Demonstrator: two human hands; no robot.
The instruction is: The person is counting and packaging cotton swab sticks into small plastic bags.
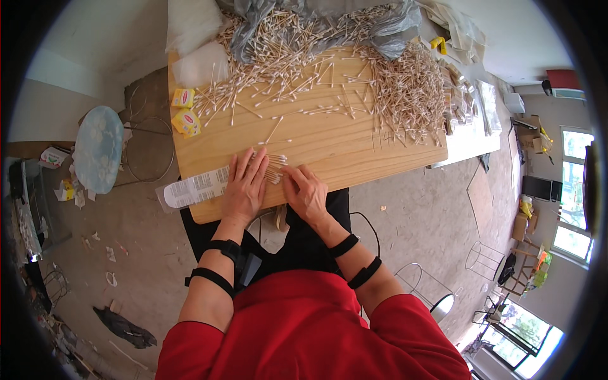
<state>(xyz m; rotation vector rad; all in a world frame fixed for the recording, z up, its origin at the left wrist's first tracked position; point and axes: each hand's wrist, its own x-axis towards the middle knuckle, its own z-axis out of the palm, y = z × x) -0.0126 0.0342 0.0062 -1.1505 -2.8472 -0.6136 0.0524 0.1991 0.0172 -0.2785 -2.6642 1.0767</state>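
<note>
A small bunch of cotton swabs (274,166) lies near the front edge of the wooden table. My left hand (246,190) rests over its left part, fingers stretched out flat and slightly apart. At the bunch's right end, my right hand (307,195) is curled, with thumb and fingertips close to the swab tips; whether it pinches anything is hidden. A long clear packet with a white printed label (197,188) lies left of my left hand, partly covered by it. One loose swab (274,129) lies just beyond the bunch.
Heaps of loose cotton swabs (408,95) cover the far side of the wooden table (354,149), with grey plastic sheeting (389,35) over some. Two yellow packets (185,122) sit at its left edge. A blue stool (99,149) stands to the left.
</note>
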